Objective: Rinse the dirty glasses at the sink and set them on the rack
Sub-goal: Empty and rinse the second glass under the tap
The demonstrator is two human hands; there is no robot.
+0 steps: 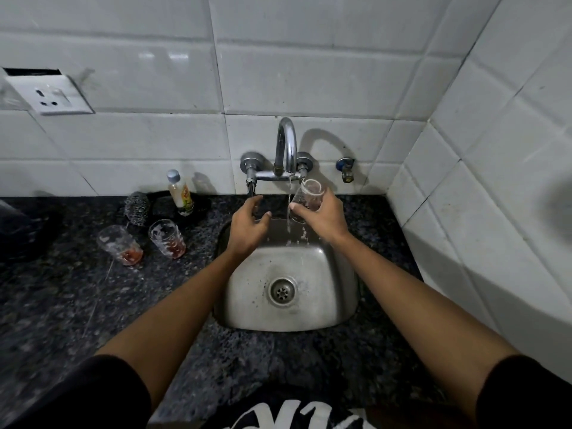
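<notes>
Here the right hand [322,216] grips a small clear drinking glass [308,198] just right of the thin water stream [289,209]; tip its mouth under the flow. The left hand [247,226], fingers loosely curled, reaches toward the dark tap lever [251,188], holding nothing.

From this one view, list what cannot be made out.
- Rack: none in the head view; presumably beyond the frame's edges.
- Left hand: whether it touches the tap handle is unclear; dark and overlapping.
- Glass in the right hand: its base is hidden by fingers.
- Bottle label: too small to read.
- Dark thing at left: cut off, unlit.
</notes>
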